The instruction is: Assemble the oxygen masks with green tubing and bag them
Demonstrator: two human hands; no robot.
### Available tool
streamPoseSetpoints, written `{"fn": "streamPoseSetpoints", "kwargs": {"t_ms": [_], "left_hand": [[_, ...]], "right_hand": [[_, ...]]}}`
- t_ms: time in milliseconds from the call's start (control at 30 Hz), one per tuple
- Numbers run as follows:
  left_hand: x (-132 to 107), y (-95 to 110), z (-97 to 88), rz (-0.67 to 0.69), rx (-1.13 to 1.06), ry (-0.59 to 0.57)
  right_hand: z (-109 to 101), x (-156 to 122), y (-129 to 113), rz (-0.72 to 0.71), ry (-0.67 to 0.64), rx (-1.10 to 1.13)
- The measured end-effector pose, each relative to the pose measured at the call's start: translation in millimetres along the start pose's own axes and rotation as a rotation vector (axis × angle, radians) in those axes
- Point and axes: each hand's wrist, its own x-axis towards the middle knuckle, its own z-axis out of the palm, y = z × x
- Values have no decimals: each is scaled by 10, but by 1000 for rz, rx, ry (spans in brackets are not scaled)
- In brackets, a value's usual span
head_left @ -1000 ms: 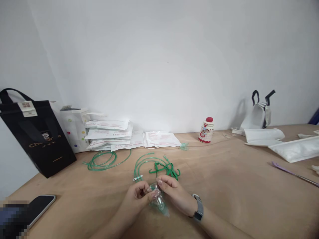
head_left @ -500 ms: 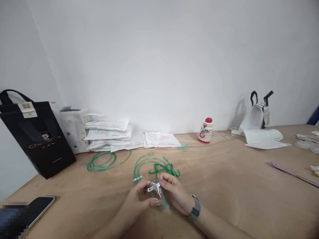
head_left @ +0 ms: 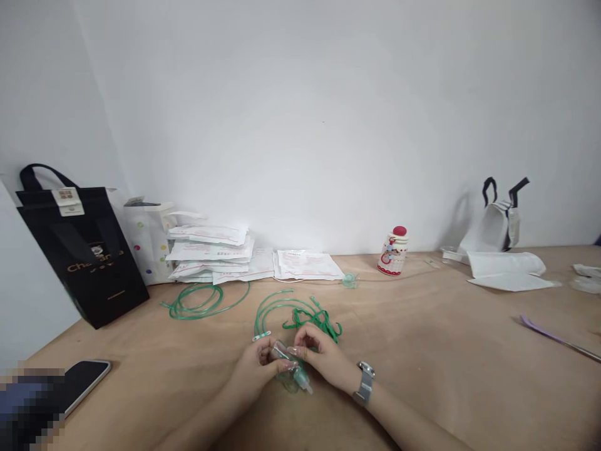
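Mask (head_left: 291, 374) pinched in both grips, left hand (head_left: 253, 371) and right hand (head_left: 326, 362) clenched on it; hold low over bench (head_left: 422, 357), clear of green tubing (head_left: 305, 315).

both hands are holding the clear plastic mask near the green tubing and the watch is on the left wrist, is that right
Not quite. The head view shows the watch on the right wrist, not the left. The rest holds: the left hand and the right hand both hold the clear plastic mask, just in front of the green tubing.
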Motion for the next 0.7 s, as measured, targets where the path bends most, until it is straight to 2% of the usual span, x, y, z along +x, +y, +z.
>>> {"fn": "streamPoseSetpoints", "kwargs": {"t_ms": [67, 167, 333, 400, 467, 533, 600, 633, 700], "left_hand": [[11, 0, -19, 17, 56, 28], [53, 10, -116, 47, 223, 157], [194, -8, -508, 62, 395, 453], [242, -24, -671, 73, 444, 594], [260, -19, -768, 93, 492, 695], [243, 12, -772, 127, 537, 764], [200, 58, -690, 177, 575, 802], [174, 78, -626, 201, 582, 800], [120, 95, -478, 234, 549, 716]], "right_hand": [[13, 11, 54, 41, -13, 26], [33, 18, 110, 37, 11, -8], [-38, 34, 131, -17, 133, -142], [-98, 26, 100, -21, 104, -188], [-144, 1, 47, -38, -8, -250], [-147, -31, -7, -68, -113, -322], [-96, -52, -38, -93, -159, -402], [-58, -55, -40, -99, -164, -443], [23, -46, -18, -98, -156, -507]]}}
